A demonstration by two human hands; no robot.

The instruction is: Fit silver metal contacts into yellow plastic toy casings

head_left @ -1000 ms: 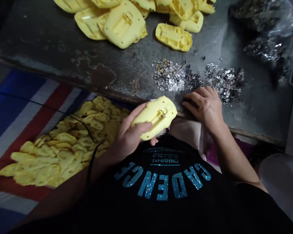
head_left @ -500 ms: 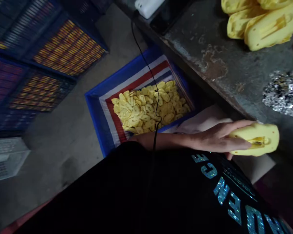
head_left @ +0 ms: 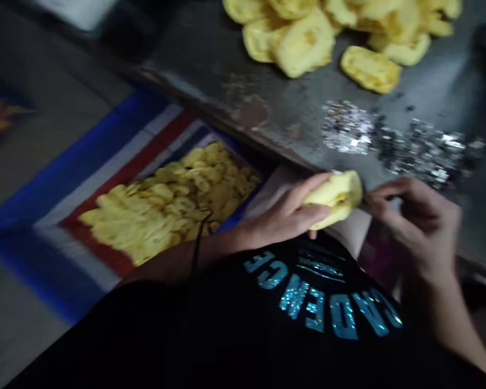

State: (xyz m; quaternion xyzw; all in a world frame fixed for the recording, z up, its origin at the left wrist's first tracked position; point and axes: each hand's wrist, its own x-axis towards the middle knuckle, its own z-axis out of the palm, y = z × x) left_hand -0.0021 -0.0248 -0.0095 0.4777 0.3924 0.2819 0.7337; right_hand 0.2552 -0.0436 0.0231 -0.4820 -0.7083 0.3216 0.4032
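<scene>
My left hand [head_left: 285, 216] is closed around a yellow plastic shell [head_left: 335, 197], held just in front of the table edge above my black shirt. My right hand [head_left: 419, 216] sits right of the shell with its fingers pinched together near the shell's end; what they pinch is too small and blurred to name. Just beyond both hands, a spread of small shiny metal parts [head_left: 405, 143] lies on the grey table [head_left: 210, 59]. The whole picture is smeared by motion.
More yellow shells [head_left: 332, 32] are heaped at the table's far side. On the floor to the left, a blue crate lined with striped sheet [head_left: 105, 162] holds many yellow pieces [head_left: 174, 200]. A thin black cable [head_left: 196, 243] crosses my left forearm.
The view swung left toward the floor crate and back. My right hand has left the metal parts and come to the shell's end in a pinch. My left hand kept hold of the shell.
</scene>
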